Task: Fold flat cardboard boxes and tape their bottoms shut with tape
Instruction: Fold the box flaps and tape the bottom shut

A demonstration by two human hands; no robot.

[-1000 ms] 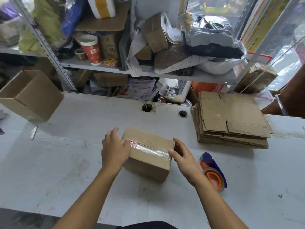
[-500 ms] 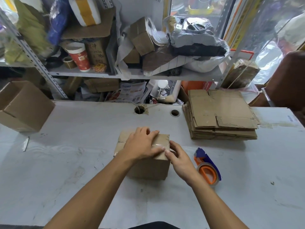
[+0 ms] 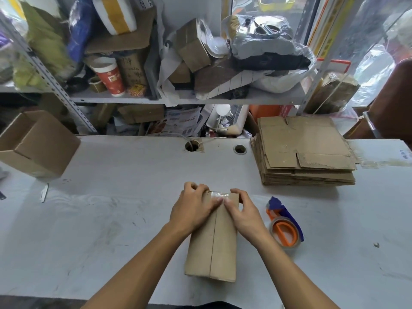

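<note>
A small brown cardboard box (image 3: 214, 248) lies on the white table (image 3: 111, 219) in front of me, its long side pointing away from me. A strip of clear tape (image 3: 219, 194) shows at its far end. My left hand (image 3: 192, 207) and my right hand (image 3: 242, 210) rest on the far end of the box, the fingers pressing the tape end down against the cardboard. To the right of the box sits a tape dispenser (image 3: 284, 228) with an orange core and a blue handle. A stack of flat cardboard boxes (image 3: 305, 152) lies at the back right.
An assembled open box (image 3: 38, 143) stands at the left edge of the table. A small blade (image 3: 44, 192) lies near it. Two cable holes (image 3: 240, 149) pierce the table's back. Cluttered shelves (image 3: 156, 99) rise behind the table. A brown chair (image 3: 394, 103) is at the far right.
The box has turned so that its long side points away from me. Both hands moved from its sides to its far end and press on the tape there.
</note>
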